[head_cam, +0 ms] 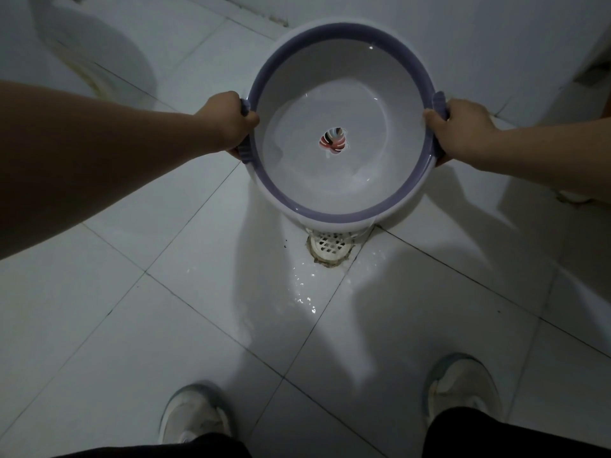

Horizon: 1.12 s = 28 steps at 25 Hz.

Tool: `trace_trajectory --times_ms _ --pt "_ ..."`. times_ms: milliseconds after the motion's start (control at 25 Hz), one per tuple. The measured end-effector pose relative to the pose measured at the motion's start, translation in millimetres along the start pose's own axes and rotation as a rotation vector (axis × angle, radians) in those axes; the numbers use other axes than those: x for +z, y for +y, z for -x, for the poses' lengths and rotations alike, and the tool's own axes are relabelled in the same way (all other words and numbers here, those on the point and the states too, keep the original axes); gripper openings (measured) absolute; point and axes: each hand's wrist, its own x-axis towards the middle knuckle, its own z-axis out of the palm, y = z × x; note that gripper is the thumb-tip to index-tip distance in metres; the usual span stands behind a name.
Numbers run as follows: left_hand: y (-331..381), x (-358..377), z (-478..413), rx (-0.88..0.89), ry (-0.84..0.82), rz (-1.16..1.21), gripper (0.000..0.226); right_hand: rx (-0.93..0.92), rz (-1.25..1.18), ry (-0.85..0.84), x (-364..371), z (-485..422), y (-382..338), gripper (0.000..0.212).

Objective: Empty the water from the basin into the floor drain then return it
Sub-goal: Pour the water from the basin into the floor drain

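Gripping basin (334, 200) both hands, above floor drain (329, 247).

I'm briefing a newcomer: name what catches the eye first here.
The white basin with a purple rim, held at centre by the left hand and right hand on opposite handles, a colourful leaf print at its bottom. Just below its near edge sits the floor drain, with wet glints on the tiles in front.

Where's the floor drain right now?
In the head view, the floor drain sits centre frame on the wet tiles, just under the near rim of the held basin.
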Motion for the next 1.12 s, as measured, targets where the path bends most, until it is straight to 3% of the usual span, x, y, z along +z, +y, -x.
trace_trajectory --times_ms 1120 --pt "1.8 -0.1 3.2 -0.01 0.002 0.057 0.02 0.045 -0.05 -0.006 0.5 2.0 -3.8 0.043"
